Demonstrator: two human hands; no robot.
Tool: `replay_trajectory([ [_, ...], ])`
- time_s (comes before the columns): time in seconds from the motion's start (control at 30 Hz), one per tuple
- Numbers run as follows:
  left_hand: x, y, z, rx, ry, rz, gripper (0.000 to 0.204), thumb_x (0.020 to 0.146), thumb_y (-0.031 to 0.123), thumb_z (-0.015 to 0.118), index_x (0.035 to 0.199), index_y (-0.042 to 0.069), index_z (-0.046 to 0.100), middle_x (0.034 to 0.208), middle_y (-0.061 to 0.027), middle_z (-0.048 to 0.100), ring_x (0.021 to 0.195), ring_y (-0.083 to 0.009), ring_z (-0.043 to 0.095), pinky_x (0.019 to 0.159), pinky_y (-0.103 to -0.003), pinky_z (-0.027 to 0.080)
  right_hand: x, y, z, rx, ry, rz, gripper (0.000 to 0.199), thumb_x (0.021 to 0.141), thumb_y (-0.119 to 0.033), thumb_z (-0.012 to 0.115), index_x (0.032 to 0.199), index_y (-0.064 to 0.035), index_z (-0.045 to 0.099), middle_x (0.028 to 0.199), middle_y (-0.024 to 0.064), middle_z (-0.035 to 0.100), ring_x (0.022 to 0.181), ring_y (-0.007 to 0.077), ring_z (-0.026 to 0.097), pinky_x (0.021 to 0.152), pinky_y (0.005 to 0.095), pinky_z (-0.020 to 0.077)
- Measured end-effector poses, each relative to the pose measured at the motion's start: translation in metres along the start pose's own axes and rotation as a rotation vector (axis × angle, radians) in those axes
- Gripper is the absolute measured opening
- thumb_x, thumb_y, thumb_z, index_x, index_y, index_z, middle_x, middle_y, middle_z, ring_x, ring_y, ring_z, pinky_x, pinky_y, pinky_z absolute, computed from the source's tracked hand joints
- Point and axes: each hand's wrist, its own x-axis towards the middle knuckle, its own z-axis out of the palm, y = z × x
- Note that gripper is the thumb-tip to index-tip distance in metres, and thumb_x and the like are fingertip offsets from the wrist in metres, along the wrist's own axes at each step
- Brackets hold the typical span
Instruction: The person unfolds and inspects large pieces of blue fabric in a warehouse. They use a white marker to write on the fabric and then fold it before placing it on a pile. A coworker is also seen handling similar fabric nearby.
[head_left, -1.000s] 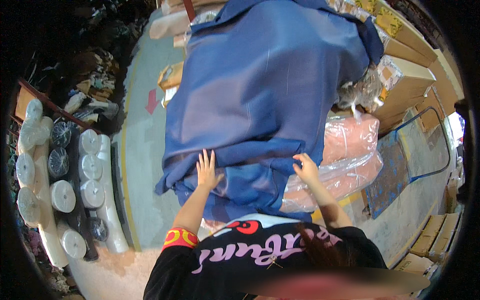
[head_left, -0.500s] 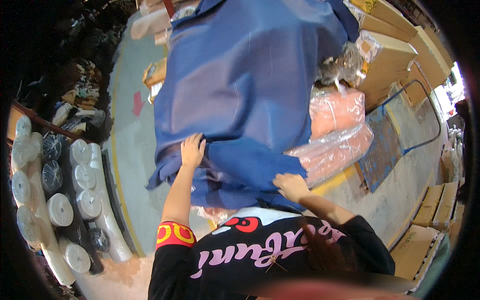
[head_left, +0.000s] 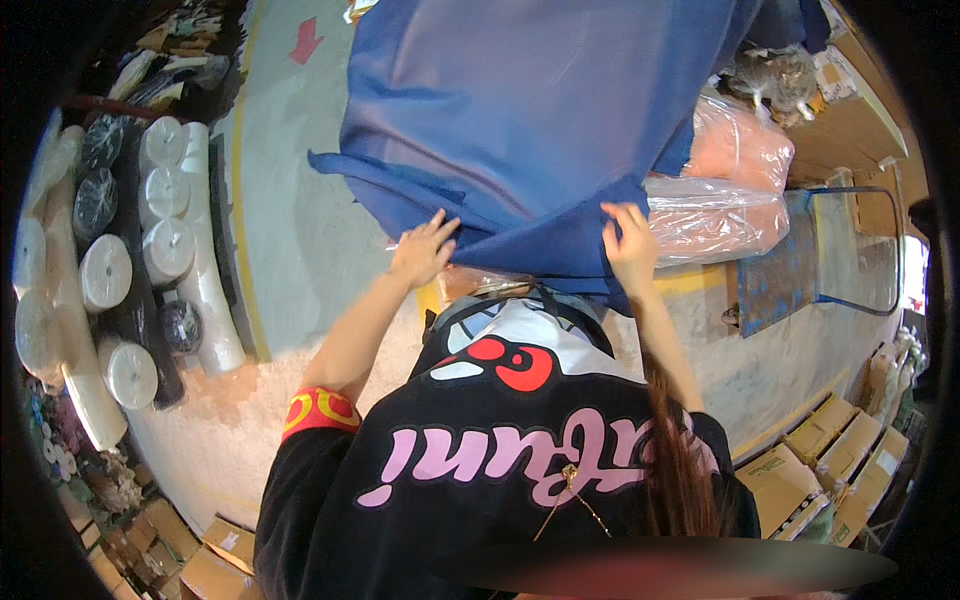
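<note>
A large sheet of dark blue fabric (head_left: 520,120) lies spread in front of me, its near edge folded over and bunched. My left hand (head_left: 425,250) rests on the near left part of that fold, fingers spread and lying flat. At the near right corner is my right hand (head_left: 630,250), touching the cloth with its fingers apart and slightly bent. Pink-orange bundles in clear plastic (head_left: 725,215) lie beside the fabric on the right. What lies under the cloth is mostly hidden.
Several wrapped white and black rolls (head_left: 165,250) stand on the left. A blue flat trolley (head_left: 775,265) with a bent handle is at the right. Cardboard boxes (head_left: 785,490) lie at the lower right, more (head_left: 230,545) at the lower left. A red arrow (head_left: 306,40) marks the floor.
My right hand has loosened from the cloth's near edge and its fingers have spread. The near edge lies flatter and more folded. My view has shifted nearer to my body.
</note>
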Motion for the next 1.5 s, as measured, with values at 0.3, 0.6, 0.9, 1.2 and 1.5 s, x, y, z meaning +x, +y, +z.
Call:
replay_trajectory([
  [0.3, -0.048, -0.015, 0.060, -0.541, 0.178, -0.146, 0.033, 0.086, 0.033, 0.058, 0.108, 0.009, 0.065, 0.104, -0.0189, 0.067, 0.100, -0.0335, 0.063, 0.085, -0.040, 0.049, 0.014, -0.073, 0.082, -0.507, -0.735, -0.150, 0.036, 0.078, -0.040, 0.066, 0.083, -0.0052, 0.070, 0.085, 0.0117, 0.067, 0.081, 0.0305, 0.065, 0.069, 0.0413, 0.0519],
  [0.6, 0.045, -0.034, -0.018, -0.302, 0.574, -0.922, 0.085, 0.072, 0.047, 0.073, 0.134, 0.005, 0.032, 0.137, -0.0236, 0.038, 0.130, -0.0355, 0.035, 0.105, -0.049, 0.032, -0.104, -0.094, 0.068, -0.563, -1.143, 0.249, 0.027, 0.079, -0.027, 0.064, 0.092, -0.0041, 0.070, 0.092, 0.0168, 0.069, 0.087, 0.0337, 0.067, 0.076, 0.0430, 0.0547],
  [0.9, 0.048, -0.057, 0.011, 0.068, -0.035, -0.508, 0.069, 0.087, 0.029, 0.049, 0.149, 0.022, 0.021, 0.156, -0.0047, 0.017, 0.140, -0.0323, 0.025, 0.108, -0.062, 0.020, -0.146, -0.083, 0.051, -0.164, -0.361, 0.372, 0.033, 0.079, -0.020, 0.067, 0.107, -0.0056, 0.060, 0.081, 0.0128, 0.061, 0.087, 0.0331, 0.062, 0.075, 0.0409, 0.0497],
  [1.2, 0.012, -0.120, 0.103, -1.342, 0.706, -1.533, 0.087, 0.071, 0.059, 0.073, 0.128, -0.001, 0.042, 0.125, -0.0214, 0.052, 0.114, -0.0322, 0.053, 0.086, -0.046, 0.050, -0.136, -0.029, 0.101, 0.556, -0.327, 1.317, 0.032, 0.084, -0.034, 0.069, 0.092, -0.0051, 0.058, 0.078, 0.0034, 0.062, 0.050, 0.0086, 0.048, 0.042, 0.0218, 0.0326],
  [1.5, 0.036, -0.152, 0.201, -1.299, 0.284, -1.602, 0.114, 0.078, 0.080, 0.041, 0.144, -0.008, 0.012, 0.151, -0.0235, 0.019, 0.130, -0.0361, 0.038, 0.096, -0.047, 0.043, -0.167, 0.004, 0.148, 0.505, -0.416, 1.257, 0.026, 0.084, -0.032, 0.069, 0.086, -0.0105, 0.055, 0.082, 0.0005, 0.063, 0.046, 0.0045, 0.039, 0.038, 0.0203, 0.0262],
])
